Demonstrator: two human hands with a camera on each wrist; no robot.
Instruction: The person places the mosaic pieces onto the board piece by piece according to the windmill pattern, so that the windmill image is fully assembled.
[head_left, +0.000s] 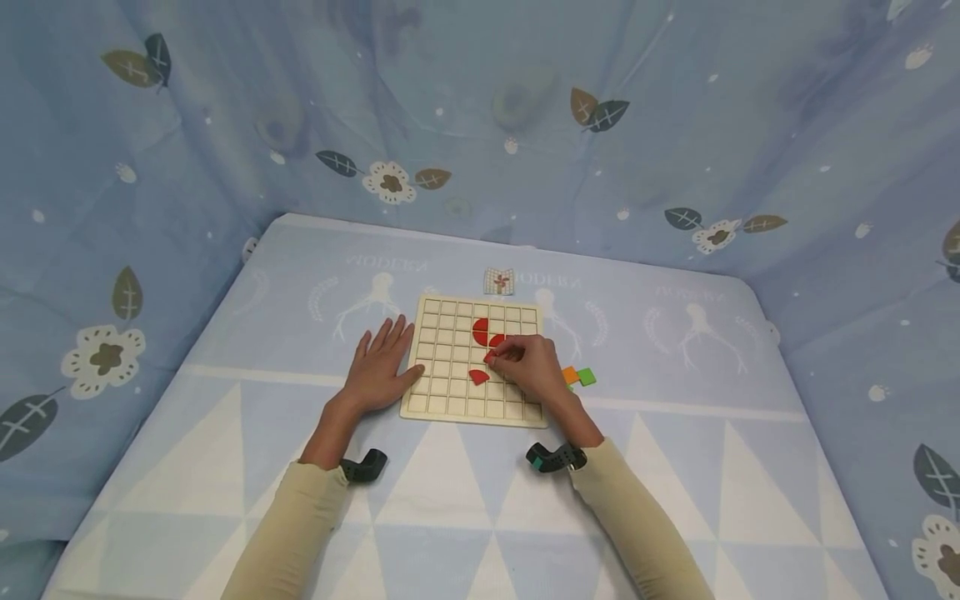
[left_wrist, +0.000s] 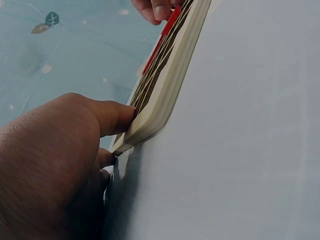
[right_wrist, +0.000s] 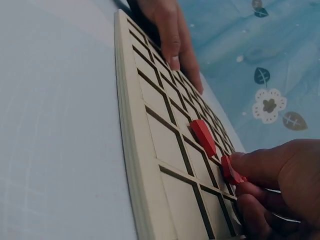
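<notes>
A wooden grid board point(head_left: 438, 406) lies on the table with square recesses across its face. My left hand point(head_left: 377, 373) rests along its left edge, fingers straight and spread, the thumb touching the board's rim. Over the board's right half, my right hand point(head_left: 531, 364) pinches a small red piece point(right_wrist: 231, 170) between thumb and fingers. Just left of it, a red quarter-circle piece point(head_left: 478, 377) sits tilted on the grid. Farther up, red quarter-circle pieces point(head_left: 481, 336) lie in cells, and another red piece point(head_left: 497, 340) is partly hidden by my right hand.
Behind the board lies a small card point(head_left: 499, 282) printed with a grid and a red pinwheel-like figure. Right of the board are an orange square point(head_left: 570, 375) and a green square point(head_left: 587, 377), with more green partly hidden by my right wrist. Patterned curtains point(head_left: 480, 108) surround the table.
</notes>
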